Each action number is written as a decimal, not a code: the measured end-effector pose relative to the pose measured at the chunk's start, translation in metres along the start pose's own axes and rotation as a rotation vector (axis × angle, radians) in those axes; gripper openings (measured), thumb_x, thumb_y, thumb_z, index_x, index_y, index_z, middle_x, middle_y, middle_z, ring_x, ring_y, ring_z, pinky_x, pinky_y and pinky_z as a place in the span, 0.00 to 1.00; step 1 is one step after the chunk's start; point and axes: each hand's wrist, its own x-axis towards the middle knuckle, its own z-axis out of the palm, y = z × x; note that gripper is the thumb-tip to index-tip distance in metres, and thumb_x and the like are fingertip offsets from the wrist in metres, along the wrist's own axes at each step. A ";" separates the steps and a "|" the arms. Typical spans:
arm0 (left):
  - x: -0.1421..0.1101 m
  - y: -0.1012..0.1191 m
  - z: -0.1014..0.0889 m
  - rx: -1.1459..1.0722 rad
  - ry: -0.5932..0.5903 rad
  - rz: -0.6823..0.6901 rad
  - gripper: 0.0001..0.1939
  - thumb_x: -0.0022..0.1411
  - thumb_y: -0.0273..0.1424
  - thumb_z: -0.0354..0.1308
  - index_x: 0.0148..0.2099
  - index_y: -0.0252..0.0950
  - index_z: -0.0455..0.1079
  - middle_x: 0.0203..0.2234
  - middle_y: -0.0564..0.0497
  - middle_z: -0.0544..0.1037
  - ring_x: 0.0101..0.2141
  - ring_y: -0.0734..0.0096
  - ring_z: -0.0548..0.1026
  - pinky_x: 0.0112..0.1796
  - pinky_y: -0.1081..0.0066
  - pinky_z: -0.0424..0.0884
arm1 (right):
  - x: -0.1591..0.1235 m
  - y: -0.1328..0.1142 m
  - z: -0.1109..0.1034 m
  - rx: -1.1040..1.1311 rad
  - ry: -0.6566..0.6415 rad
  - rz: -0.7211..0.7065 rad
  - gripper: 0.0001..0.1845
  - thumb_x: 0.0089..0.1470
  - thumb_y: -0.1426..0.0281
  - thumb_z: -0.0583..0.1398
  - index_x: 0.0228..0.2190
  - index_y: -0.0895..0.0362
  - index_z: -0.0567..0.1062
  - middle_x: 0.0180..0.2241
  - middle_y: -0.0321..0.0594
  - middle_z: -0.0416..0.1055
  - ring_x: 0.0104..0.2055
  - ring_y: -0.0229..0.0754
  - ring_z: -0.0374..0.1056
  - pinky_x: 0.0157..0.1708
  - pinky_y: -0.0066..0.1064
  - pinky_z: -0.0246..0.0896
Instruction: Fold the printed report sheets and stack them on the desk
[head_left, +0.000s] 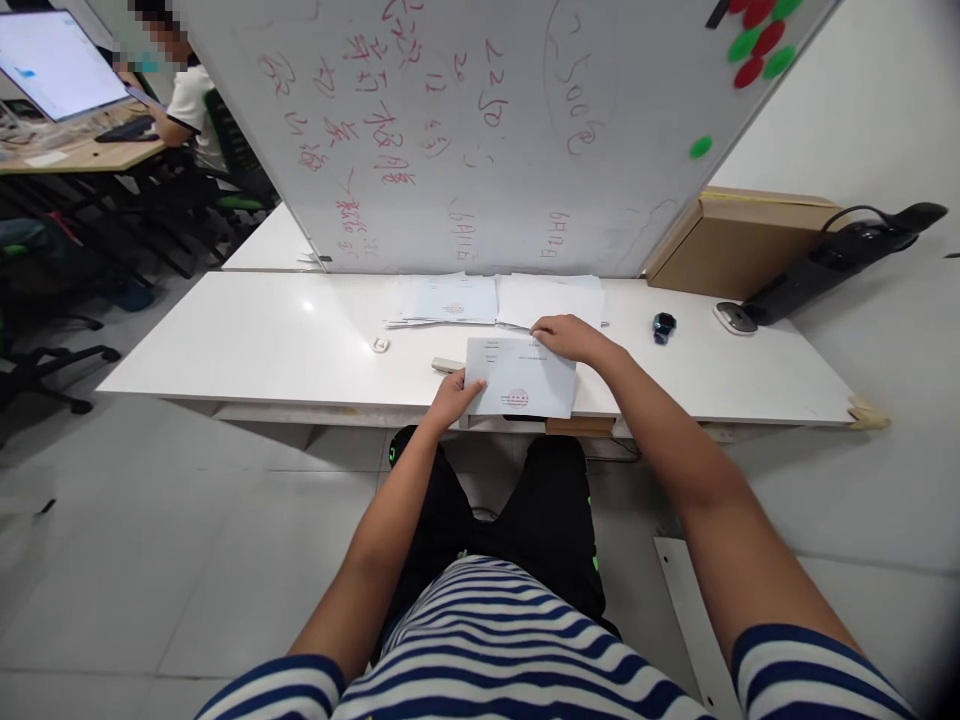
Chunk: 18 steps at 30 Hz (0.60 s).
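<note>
The left grip (454, 398) is closed on the left edge of a sheet (521, 372), thumb on top. The right grip (566, 337) is curled at its far edge; whether it pinches the paper, I cannot tell. The sheet lies between both grips, long axis running left to right. One stack (551, 297) sits just beyond the right grip, the nearer of the two; another stack (450, 300) lies to that grip's left. The sheet's red stamp and print are too small to read. Beyond both grips, the whiteboard (510, 190) shows "6月11日" and "6月12日".
</note>
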 end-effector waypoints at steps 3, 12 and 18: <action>0.004 -0.009 0.002 0.001 0.003 -0.009 0.19 0.58 0.42 0.56 0.47 0.36 0.72 0.43 0.47 0.78 0.44 0.57 0.75 0.44 0.60 0.72 | 0.014 0.017 0.016 -0.051 0.130 0.105 0.23 0.58 0.65 0.50 0.54 0.56 0.66 0.52 0.47 0.69 0.51 0.50 0.64 0.48 0.40 0.60; 0.004 -0.007 -0.008 -0.091 -0.099 -0.031 0.22 0.55 0.45 0.59 0.47 0.35 0.73 0.44 0.46 0.78 0.43 0.58 0.75 0.42 0.63 0.73 | 0.043 0.055 0.058 -0.310 0.159 0.197 0.32 0.60 0.66 0.45 0.63 0.59 0.46 0.64 0.53 0.49 0.65 0.55 0.45 0.59 0.55 0.42; -0.004 -0.006 -0.002 0.018 0.048 -0.023 0.19 0.56 0.44 0.58 0.44 0.36 0.74 0.41 0.47 0.79 0.42 0.59 0.75 0.41 0.65 0.72 | 0.047 0.060 0.068 -0.366 0.212 0.178 0.32 0.59 0.67 0.45 0.63 0.64 0.48 0.63 0.57 0.51 0.63 0.55 0.49 0.59 0.55 0.38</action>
